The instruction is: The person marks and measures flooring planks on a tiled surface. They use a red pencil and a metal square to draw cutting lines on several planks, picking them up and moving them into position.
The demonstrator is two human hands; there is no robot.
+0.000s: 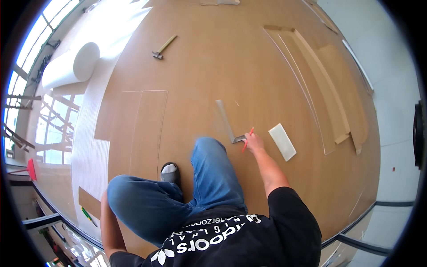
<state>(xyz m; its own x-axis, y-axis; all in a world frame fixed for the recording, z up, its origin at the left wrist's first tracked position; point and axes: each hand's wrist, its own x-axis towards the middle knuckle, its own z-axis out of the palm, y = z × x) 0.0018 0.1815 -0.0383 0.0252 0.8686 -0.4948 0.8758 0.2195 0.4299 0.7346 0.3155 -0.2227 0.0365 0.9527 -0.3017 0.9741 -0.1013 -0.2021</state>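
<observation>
My right hand point(253, 141) is closed round a red pencil point(250, 133) and the end of a metal try square point(225, 122), whose long arm is motion-blurred over a large brown board point(222, 62). A small white rectangular block point(282, 142) lies just right of that hand. My left forearm runs down beside my bent left knee point(124, 196); the hand at its end is hidden behind the knee.
A hammer point(164, 48) lies ahead on the board. A white roll point(71, 66) and white sheeting are at left, with a green tool point(86, 216) and red squeegee-like tool point(31, 170). Cardboard strips point(320, 75) lie at right, beside a white wall.
</observation>
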